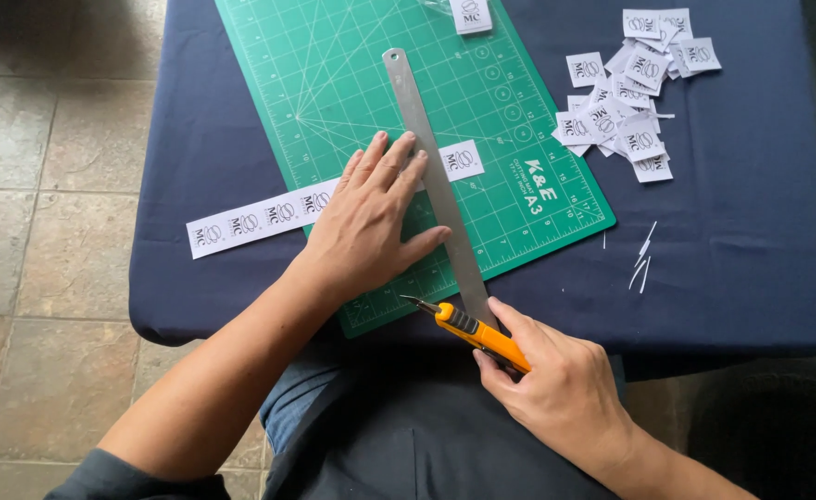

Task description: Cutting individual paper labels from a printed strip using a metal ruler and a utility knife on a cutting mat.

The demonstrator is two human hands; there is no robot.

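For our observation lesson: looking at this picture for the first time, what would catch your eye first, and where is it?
The bright green cutting mat on the dark blue tablecloth stands out first. On it the left hand presses flat over a steel ruler and a white paper strip, while the right hand grips an orange craft knife at the mat's near edge. Cut white labels lie piled far right.

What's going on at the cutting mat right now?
The left hand presses flat on a steel ruler laid across a white printed paper strip on the green cutting mat. The right hand grips an orange craft knife, blade at the ruler's near end. A pile of cut labels lies on the navy cloth.
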